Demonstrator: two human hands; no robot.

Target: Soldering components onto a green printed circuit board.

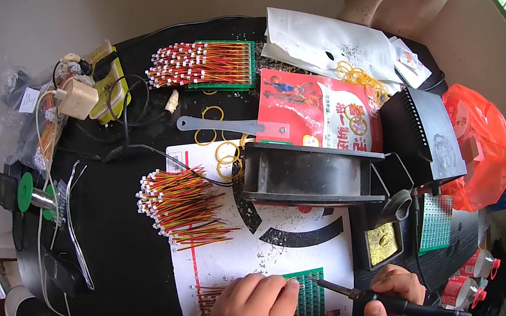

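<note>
Now, soldering iron (355, 295) in right hand (400, 283), tip (317, 280) at green board (314, 305)

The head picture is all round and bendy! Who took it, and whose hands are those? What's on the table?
There's no robot here. A person wears a camera on their head, looking down, and its very wide lens bends straight edges. Those are that person's own two bare hands.

The right hand holds a soldering iron, a pen-like tool with a metal tip. The tip points at a green circuit board; I can't tell if it touches. The left hand covers the board's left side, hiding what's under its fingers.

On the black table lies a bunch of red and yellow wires with white plugs. Farther back, more wires lie across another green board.
</note>
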